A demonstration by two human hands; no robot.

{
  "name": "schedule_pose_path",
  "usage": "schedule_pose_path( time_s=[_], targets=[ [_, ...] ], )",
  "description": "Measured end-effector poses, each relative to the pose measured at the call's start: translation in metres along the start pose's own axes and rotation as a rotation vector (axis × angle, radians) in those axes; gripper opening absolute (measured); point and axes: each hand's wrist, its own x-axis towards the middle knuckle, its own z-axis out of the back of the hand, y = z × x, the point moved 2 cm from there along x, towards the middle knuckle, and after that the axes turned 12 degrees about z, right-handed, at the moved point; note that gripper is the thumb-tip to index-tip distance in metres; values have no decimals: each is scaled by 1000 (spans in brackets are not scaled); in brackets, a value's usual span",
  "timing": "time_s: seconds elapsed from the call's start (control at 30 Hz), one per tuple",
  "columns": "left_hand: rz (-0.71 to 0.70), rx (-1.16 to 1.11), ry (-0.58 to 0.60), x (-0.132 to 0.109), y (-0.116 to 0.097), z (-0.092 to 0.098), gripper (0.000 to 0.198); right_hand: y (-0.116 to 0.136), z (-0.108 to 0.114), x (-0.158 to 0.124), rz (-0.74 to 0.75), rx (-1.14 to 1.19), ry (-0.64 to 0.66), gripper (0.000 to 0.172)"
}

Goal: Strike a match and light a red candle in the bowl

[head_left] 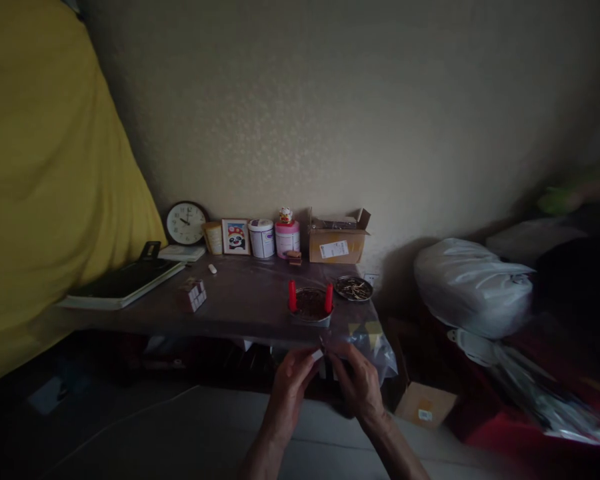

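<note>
My left hand is closed on a small white box, which looks like a matchbox. Close beside it, my right hand has its fingers pinched together near the box's end. Whatever they hold is too small and dark to name. Both hands are just in front of the table's near edge. Beyond them stands a round bowl of dark grainy stuff, with a red candle upright at its left and another red candle at its right. A dark round plate with thin pale sticks lies behind, to the right.
Along the wall stand a clock, a panda picture, canisters and an open carton. A patterned cube and a dark folder lie left. Clear plastic hangs over the right corner; white bags are beyond.
</note>
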Motion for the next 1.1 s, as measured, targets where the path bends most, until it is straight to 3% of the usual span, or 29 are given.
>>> schedule_pose_path(
  time_s=[0.27, 0.47, 0.63, 0.7, 0.77, 0.83, 0.97, 1.1],
  targets=[
    [10, -20, -68, 2, 1, 5, 25, 6, 4, 2, 34, -3, -65, 14],
    [0, -40, -58, 3, 3, 3, 23, -2, -3, -2, 84, -22, 8, 15],
    [35, -61, -143, 9, 5, 7, 25, 16, 15, 6, 85, -41, -114, 14],
    [36, -72, -163, 10, 5, 7, 24, 20, 14, 6, 126, -40, -76, 16],
    [15, -80, -137, 8, 4, 5, 22, 12, 5, 3, 162, -42, 70, 16],
    [2, -83, -108, 5, 2, 3, 21, -5, -4, -2, 98, -104, 79, 22],
    [17, -77, -107, 1, 0, 3, 22, -38, -7, -9, -201, -89, -42, 20],
    [13, -75, -136, 2, 0, 5, 22, -42, 5, -6, -301, 24, -145, 23]
  ],
)
